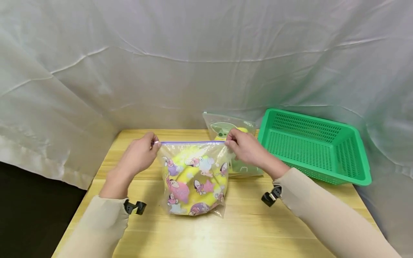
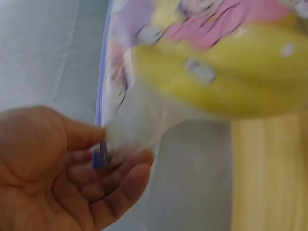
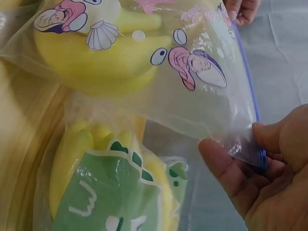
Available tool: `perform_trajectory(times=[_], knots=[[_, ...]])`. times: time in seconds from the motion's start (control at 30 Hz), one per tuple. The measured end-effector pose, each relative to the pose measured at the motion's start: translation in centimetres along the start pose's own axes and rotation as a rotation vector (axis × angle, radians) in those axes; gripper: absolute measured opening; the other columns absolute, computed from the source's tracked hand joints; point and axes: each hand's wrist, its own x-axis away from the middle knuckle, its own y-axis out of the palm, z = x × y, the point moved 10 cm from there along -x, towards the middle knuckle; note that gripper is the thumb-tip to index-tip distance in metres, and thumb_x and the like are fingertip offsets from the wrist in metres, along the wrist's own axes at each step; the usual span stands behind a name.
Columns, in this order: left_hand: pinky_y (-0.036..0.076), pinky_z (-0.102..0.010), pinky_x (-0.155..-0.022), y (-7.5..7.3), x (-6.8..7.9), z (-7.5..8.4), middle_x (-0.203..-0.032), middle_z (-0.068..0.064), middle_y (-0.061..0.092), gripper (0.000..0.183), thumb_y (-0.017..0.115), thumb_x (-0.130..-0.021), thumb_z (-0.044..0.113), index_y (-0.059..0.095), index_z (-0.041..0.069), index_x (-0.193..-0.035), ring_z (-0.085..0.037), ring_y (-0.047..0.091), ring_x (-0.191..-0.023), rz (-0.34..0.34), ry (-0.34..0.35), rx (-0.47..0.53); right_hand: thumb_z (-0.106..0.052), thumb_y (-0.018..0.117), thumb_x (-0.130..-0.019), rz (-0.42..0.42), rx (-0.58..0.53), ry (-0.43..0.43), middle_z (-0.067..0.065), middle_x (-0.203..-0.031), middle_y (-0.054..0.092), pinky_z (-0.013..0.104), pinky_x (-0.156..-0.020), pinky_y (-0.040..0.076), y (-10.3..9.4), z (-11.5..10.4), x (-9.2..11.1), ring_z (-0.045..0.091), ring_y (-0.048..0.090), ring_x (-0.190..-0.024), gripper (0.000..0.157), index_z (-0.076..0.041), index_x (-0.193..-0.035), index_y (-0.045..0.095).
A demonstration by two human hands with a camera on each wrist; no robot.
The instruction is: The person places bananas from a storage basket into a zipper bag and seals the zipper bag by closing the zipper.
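A clear zip bag (image 1: 196,179) printed with pink and purple cartoon figures stands upright on the table, with yellow bananas (image 3: 96,62) inside. My left hand (image 1: 140,154) pinches its top left corner, where a small blue slider (image 2: 99,159) shows beside the thumb. With thumb and fingers my right hand (image 1: 246,148) pinches the top right corner. The purple zip strip (image 1: 193,143) stretches straight between both hands. Whether the zip is fully sealed I cannot tell. Behind the right hand stands a second zip bag (image 3: 120,192) with a green cartoon print, also holding bananas.
A green plastic basket (image 1: 300,143) with slotted walls stands at the back right of the wooden table (image 1: 200,236). A grey cloth (image 1: 193,71) hangs behind the table. Black wrist cameras sit at both sleeve cuffs.
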Motion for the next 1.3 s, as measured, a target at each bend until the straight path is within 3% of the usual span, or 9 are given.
perform_trajectory(times=[0.13,0.23,0.4,0.53,0.67,0.97,1.1,1.23,1.3], knots=[[0.046,-0.065,-0.108,1.6,0.0,0.6,-0.152,-0.03,0.045,0.052,0.051,-0.109,0.026,0.04,0.002,-0.154,-0.049,0.052,-0.132,0.102,-0.046,0.044,-0.017,0.056,-0.11,0.016,-0.098,0.079,0.013,-0.096,0.065,0.043,-0.07,0.064,0.7,1.2,-1.7,0.036,0.075,-0.083,0.011,-0.007,-0.107,0.06],[0.034,-0.068,-0.118,3.7,0.8,2.7,-0.164,-0.029,0.032,0.06,0.058,-0.107,0.03,0.039,0.007,-0.159,-0.052,0.038,-0.147,0.134,0.041,0.027,-0.016,0.055,-0.11,0.053,-0.102,0.108,0.012,-0.098,0.065,0.038,-0.068,0.063,0.8,1.8,-2.6,0.034,0.075,-0.082,0.01,-0.008,-0.107,0.06],[0.022,-0.075,-0.12,8.3,2.7,6.1,-0.169,-0.025,0.028,0.071,0.068,-0.1,0.049,0.044,0.019,-0.16,-0.055,0.023,-0.155,0.126,0.24,-0.114,-0.015,0.055,-0.11,0.103,-0.075,0.107,0.012,-0.106,0.069,0.035,-0.068,0.059,0.9,2.5,-3.5,0.03,0.075,-0.085,0.014,-0.007,-0.117,0.064],[0.016,-0.085,-0.113,11.0,4.0,7.2,-0.173,-0.025,0.015,0.093,0.072,-0.088,0.067,0.036,0.027,-0.165,-0.062,0.008,-0.155,0.171,0.268,-0.238,-0.018,0.058,-0.108,0.108,-0.023,0.056,0.015,-0.135,0.066,0.048,-0.09,0.058,1.1,2.7,-3.6,0.033,0.071,-0.111,0.036,-0.01,-0.143,0.057],[0.01,-0.088,-0.109,13.0,4.9,8.0,-0.175,-0.022,0.006,0.108,0.072,-0.08,0.077,0.029,0.029,-0.167,-0.064,-0.001,-0.153,0.168,0.259,-0.281,-0.018,0.059,-0.106,0.136,0.059,0.005,0.02,-0.159,0.048,0.06,-0.113,0.044,1.0,3.1,-3.0,0.041,0.054,-0.138,0.055,-0.009,-0.158,0.043],[0.013,-0.09,-0.107,13.8,3.6,6.2,-0.174,-0.026,0.005,0.118,0.068,-0.079,0.084,0.022,0.025,-0.169,-0.065,0.0,-0.153,0.124,0.078,-0.313,-0.025,0.065,-0.104,0.217,0.275,-0.039,0.025,-0.157,0.047,0.059,-0.123,0.031,1.6,4.7,0.3,0.045,0.043,-0.147,0.06,0.001,-0.155,0.044],[0.014,-0.091,-0.106,13.5,2.5,5.3,-0.173,-0.027,0.008,0.098,0.06,-0.092,0.076,0.028,0.022,-0.168,-0.064,0.003,-0.153,0.107,0.029,-0.223,-0.033,0.069,-0.102,0.229,0.403,-0.049,0.027,-0.153,0.051,0.059,-0.123,0.032,2.5,5.3,1.7,0.047,0.046,-0.144,0.063,0.002,-0.15,0.049],[0.017,-0.091,-0.105,13.4,2.0,5.3,-0.171,-0.028,0.018,0.071,0.049,-0.105,0.061,0.038,0.022,-0.164,-0.064,0.011,-0.153,0.14,0.045,-0.153,-0.042,0.074,-0.097,0.247,0.517,-0.066,0.029,-0.148,0.055,0.061,-0.121,0.034,3.6,5.8,3.0,0.049,0.051,-0.14,0.067,0.002,-0.144,0.055],[0.019,-0.091,-0.104,13.7,2.0,5.5,-0.17,-0.029,0.022,0.07,0.048,-0.106,0.06,0.038,0.023,-0.164,-0.064,0.015,-0.152,0.153,0.059,-0.157,-0.046,0.075,-0.096,0.244,0.555,-0.059,0.028,-0.147,0.055,0.063,-0.12,0.034,4.3,6.2,3.5,0.049,0.052,-0.139,0.07,0.001,-0.143,0.056]])
